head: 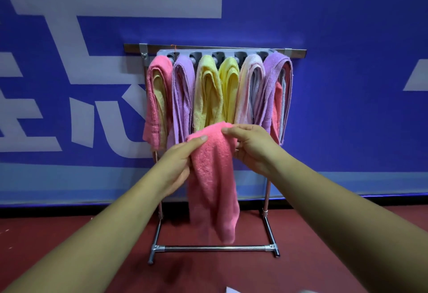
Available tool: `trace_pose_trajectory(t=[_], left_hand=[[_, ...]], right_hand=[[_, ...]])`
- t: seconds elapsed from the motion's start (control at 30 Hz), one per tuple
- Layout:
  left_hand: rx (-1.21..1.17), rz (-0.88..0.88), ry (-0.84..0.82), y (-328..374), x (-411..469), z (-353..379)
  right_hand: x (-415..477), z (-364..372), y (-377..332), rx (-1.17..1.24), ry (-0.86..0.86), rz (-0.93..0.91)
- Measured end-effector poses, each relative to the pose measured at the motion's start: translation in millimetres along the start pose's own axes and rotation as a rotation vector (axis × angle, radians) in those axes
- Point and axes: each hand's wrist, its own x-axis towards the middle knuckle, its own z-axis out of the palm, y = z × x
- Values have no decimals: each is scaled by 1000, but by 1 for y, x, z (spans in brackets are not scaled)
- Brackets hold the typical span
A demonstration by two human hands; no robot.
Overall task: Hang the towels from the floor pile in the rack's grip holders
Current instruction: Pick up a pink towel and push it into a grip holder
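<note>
Pink towel (213,177) held up before the loaded rack (215,248).
Its top edge is pinched by left hand (178,165) and right hand (252,147), fingers clamped on cloth, so a fold can be offered to the grip holders (215,55).

held towel (213,177) pink | hung towels (208,89) pink, purple, yellow | wall (347,26) blue-white | floor (231,274) red

Single head-worn wide-angle view, looking forward and slightly down, near the rack (215,248), square on to the blue wall (347,26) behind it, floor (208,274) below.
</note>
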Motion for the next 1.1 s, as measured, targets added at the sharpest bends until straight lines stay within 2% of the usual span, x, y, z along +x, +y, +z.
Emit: trace_pose_trajectory(t=[0.07,0.17,0.33,0.43,0.57,0.77,0.83,0.97,1.03,1.1], left_hand=[[131,1,3,-6,-2,-4],[236,50,101,-11,0,-7],[275,104,130,-14,4,6],[281,162,141,-15,6,12],[274,164,160,-11,8,13],[197,-31,111,-6,3,12],[210,-21,91,-4,2,11],[303,54,206,2,7,9],[326,61,221,6,12,11],[363,72,179,14,15,15]], right_hand=[[3,-1,-4,13,27,1],[4,-5,-8,-57,43,-17],[-2,-12,-9,-193,41,-67],[-5,-16,-7,-257,-49,37],[-8,-19,-2,-226,-31,186],[-5,-14,-4,-94,37,59],[-5,-12,-4,-111,44,63],[-9,-16,-5,-120,31,58],[-10,-21,-6,-171,55,10],[-10,-27,-10,-403,118,-62]])
